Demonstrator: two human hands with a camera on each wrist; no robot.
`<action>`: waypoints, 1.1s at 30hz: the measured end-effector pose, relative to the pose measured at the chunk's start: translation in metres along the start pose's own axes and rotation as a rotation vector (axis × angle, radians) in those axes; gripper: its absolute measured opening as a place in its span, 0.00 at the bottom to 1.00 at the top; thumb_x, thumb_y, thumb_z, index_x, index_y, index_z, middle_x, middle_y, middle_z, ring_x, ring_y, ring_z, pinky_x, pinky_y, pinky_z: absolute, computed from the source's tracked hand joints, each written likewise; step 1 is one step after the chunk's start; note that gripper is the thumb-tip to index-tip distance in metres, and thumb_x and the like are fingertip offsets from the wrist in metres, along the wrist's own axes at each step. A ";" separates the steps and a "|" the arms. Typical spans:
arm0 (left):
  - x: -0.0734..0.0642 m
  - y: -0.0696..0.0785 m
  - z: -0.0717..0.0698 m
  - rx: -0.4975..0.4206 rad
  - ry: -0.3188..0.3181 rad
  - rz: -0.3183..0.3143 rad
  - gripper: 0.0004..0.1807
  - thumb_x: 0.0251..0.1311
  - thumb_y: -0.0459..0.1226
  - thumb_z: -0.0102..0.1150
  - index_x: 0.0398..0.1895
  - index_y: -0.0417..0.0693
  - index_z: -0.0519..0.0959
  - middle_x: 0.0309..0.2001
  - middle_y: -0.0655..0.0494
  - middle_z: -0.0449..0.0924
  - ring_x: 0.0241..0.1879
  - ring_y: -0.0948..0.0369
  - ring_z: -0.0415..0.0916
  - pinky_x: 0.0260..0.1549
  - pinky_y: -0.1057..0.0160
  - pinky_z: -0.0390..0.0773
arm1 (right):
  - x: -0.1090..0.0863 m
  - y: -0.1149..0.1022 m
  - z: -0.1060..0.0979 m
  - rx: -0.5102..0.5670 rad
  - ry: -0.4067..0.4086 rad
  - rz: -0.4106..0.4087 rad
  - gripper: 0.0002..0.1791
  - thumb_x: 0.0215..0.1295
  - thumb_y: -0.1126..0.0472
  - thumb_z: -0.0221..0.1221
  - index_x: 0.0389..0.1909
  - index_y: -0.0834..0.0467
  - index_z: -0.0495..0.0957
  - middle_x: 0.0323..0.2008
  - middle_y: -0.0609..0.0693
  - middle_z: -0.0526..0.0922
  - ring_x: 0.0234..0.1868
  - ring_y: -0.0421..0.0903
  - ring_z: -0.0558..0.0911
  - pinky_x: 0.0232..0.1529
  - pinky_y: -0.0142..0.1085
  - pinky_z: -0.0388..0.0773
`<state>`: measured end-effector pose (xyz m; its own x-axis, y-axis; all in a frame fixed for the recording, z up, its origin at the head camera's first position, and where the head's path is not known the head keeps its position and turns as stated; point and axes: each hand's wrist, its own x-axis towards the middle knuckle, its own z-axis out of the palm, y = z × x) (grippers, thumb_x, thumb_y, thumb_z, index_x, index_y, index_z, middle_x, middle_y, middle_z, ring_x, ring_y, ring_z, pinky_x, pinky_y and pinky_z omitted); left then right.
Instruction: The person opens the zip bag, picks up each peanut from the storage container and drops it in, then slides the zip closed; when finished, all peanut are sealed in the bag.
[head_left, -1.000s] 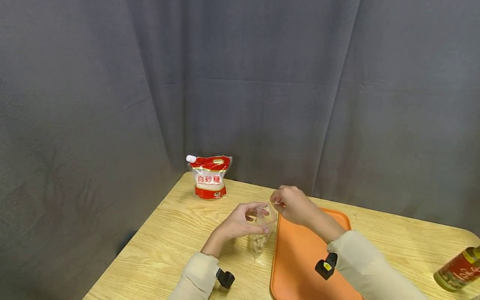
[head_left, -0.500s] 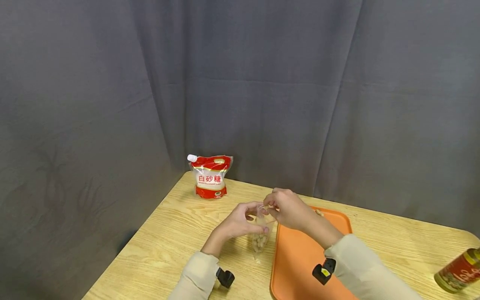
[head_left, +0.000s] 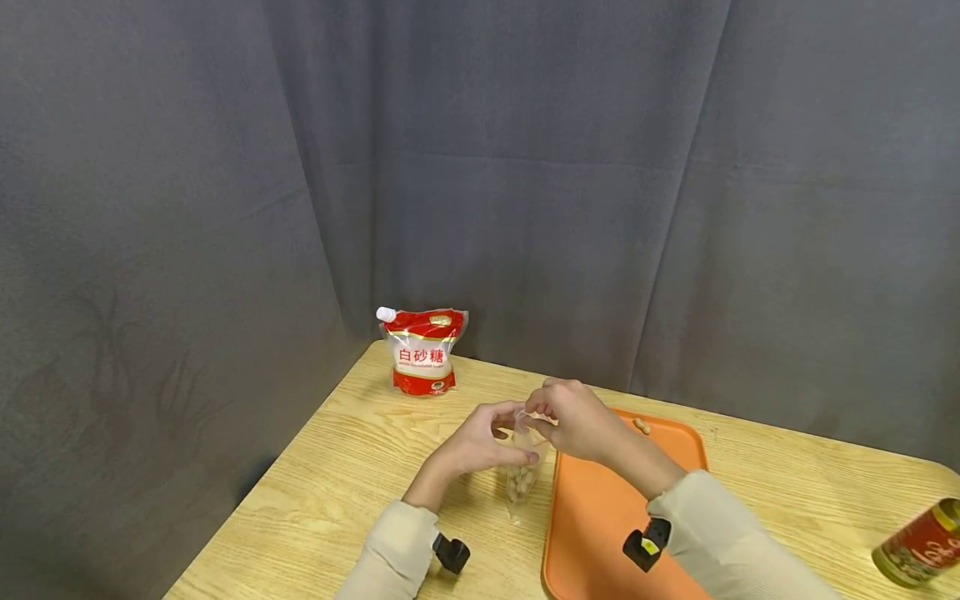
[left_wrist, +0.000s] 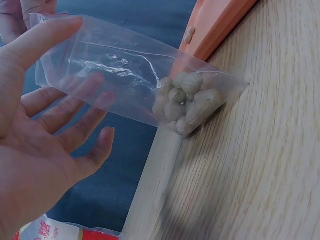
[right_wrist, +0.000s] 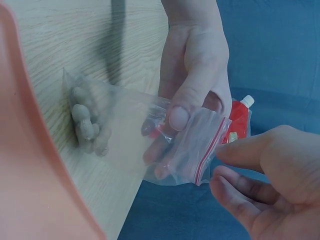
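Note:
A clear zip bag (left_wrist: 125,65) with a red seal strip hangs slanted over the table, several unshelled peanuts (left_wrist: 187,102) gathered in its lower end. My left hand (head_left: 477,443) holds it near the mouth, thumb on one side and fingers spread behind the film. At the mouth, the thumb and forefinger of my right hand (head_left: 573,421) pinch close together right at the seal strip (right_wrist: 212,150). The bag's bottom corner hangs beside the left edge of an orange tray (head_left: 592,517). A peanut (head_left: 642,426) lies at the tray's far end.
Towards the back left of the wooden table (head_left: 322,467) stands a red-and-white sugar pouch (head_left: 422,354) with a white spout cap. A jar (head_left: 918,546) with a red label is at the right edge. A grey curtain (head_left: 510,208) hangs behind the table.
My right hand has moved slightly left, onto the bag's mouth. The peanut at the tray's far end has come into view from behind the right arm. My left hand stays in place.

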<state>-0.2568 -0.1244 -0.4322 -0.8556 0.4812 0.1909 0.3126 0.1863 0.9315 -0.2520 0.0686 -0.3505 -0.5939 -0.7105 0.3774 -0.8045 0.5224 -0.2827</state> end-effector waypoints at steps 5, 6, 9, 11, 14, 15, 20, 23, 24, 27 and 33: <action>-0.001 -0.003 -0.003 0.015 0.003 -0.009 0.33 0.53 0.37 0.72 0.65 0.48 0.75 0.59 0.56 0.79 0.57 0.48 0.74 0.55 0.48 0.74 | 0.001 0.002 0.003 0.002 0.000 0.002 0.06 0.57 0.68 0.70 0.35 0.63 0.86 0.30 0.50 0.84 0.31 0.45 0.82 0.32 0.34 0.80; -0.002 -0.003 -0.003 0.020 0.005 -0.011 0.33 0.53 0.37 0.72 0.65 0.48 0.75 0.59 0.55 0.79 0.57 0.50 0.75 0.55 0.48 0.74 | 0.001 0.003 0.003 0.000 0.000 0.004 0.06 0.57 0.69 0.70 0.35 0.63 0.86 0.30 0.51 0.83 0.31 0.45 0.82 0.33 0.34 0.80; -0.003 -0.005 -0.003 0.031 0.009 -0.015 0.33 0.52 0.37 0.73 0.64 0.48 0.75 0.57 0.51 0.80 0.55 0.56 0.76 0.55 0.48 0.73 | 0.000 0.006 0.002 -0.010 -0.005 0.014 0.07 0.55 0.72 0.70 0.36 0.64 0.86 0.31 0.53 0.83 0.32 0.47 0.82 0.33 0.36 0.82; -0.004 -0.005 -0.003 0.039 0.016 -0.016 0.33 0.52 0.38 0.73 0.64 0.47 0.75 0.55 0.48 0.81 0.54 0.58 0.76 0.56 0.47 0.72 | -0.002 0.011 0.000 -0.021 -0.008 0.026 0.09 0.54 0.74 0.69 0.36 0.65 0.86 0.32 0.54 0.83 0.33 0.49 0.82 0.34 0.38 0.82; -0.005 -0.005 -0.004 0.046 0.029 -0.014 0.35 0.51 0.38 0.74 0.64 0.46 0.75 0.54 0.46 0.82 0.53 0.57 0.77 0.56 0.45 0.71 | -0.002 0.022 -0.005 -0.037 -0.008 0.055 0.10 0.52 0.75 0.69 0.36 0.66 0.85 0.32 0.55 0.82 0.34 0.52 0.83 0.35 0.40 0.82; -0.005 -0.005 -0.004 0.046 0.035 -0.012 0.35 0.50 0.38 0.74 0.65 0.46 0.75 0.53 0.46 0.82 0.53 0.56 0.77 0.56 0.45 0.71 | -0.003 0.027 -0.006 -0.044 -0.007 0.068 0.10 0.52 0.75 0.70 0.36 0.66 0.85 0.32 0.55 0.82 0.33 0.52 0.83 0.35 0.40 0.82; -0.005 -0.005 -0.006 0.041 0.046 -0.008 0.37 0.50 0.37 0.74 0.66 0.45 0.73 0.53 0.49 0.83 0.54 0.54 0.77 0.57 0.44 0.71 | -0.009 0.056 -0.012 -0.044 0.001 0.183 0.08 0.54 0.75 0.68 0.35 0.66 0.84 0.32 0.55 0.83 0.34 0.52 0.82 0.36 0.44 0.81; -0.005 -0.006 -0.007 0.041 0.047 -0.013 0.37 0.50 0.36 0.74 0.66 0.44 0.73 0.52 0.50 0.83 0.54 0.55 0.77 0.57 0.45 0.71 | -0.017 0.073 -0.010 -0.023 -0.004 0.258 0.07 0.56 0.74 0.66 0.36 0.67 0.84 0.34 0.57 0.84 0.36 0.53 0.82 0.38 0.47 0.81; -0.006 -0.006 -0.007 0.043 0.049 -0.014 0.37 0.50 0.36 0.74 0.66 0.44 0.73 0.52 0.51 0.83 0.54 0.55 0.77 0.57 0.46 0.71 | -0.021 0.079 -0.009 -0.020 -0.006 0.278 0.07 0.56 0.73 0.66 0.37 0.67 0.84 0.34 0.57 0.84 0.36 0.53 0.82 0.38 0.48 0.80; -0.006 -0.006 -0.005 0.051 0.047 -0.013 0.38 0.50 0.35 0.74 0.67 0.44 0.72 0.52 0.53 0.83 0.54 0.57 0.77 0.57 0.48 0.72 | -0.031 0.095 -0.006 -0.031 -0.013 0.339 0.07 0.57 0.72 0.66 0.37 0.68 0.84 0.34 0.58 0.84 0.37 0.55 0.82 0.38 0.50 0.80; 0.000 -0.004 -0.001 0.063 0.023 -0.005 0.38 0.51 0.36 0.74 0.68 0.46 0.72 0.52 0.55 0.83 0.54 0.60 0.76 0.56 0.50 0.72 | -0.053 0.124 -0.003 -0.097 -0.058 0.452 0.10 0.55 0.69 0.68 0.37 0.70 0.82 0.32 0.59 0.83 0.36 0.58 0.82 0.38 0.53 0.79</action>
<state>-0.2582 -0.1261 -0.4357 -0.8664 0.4602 0.1938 0.3327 0.2425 0.9113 -0.3201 0.1721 -0.4025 -0.8860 -0.4252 0.1848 -0.4634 0.8252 -0.3231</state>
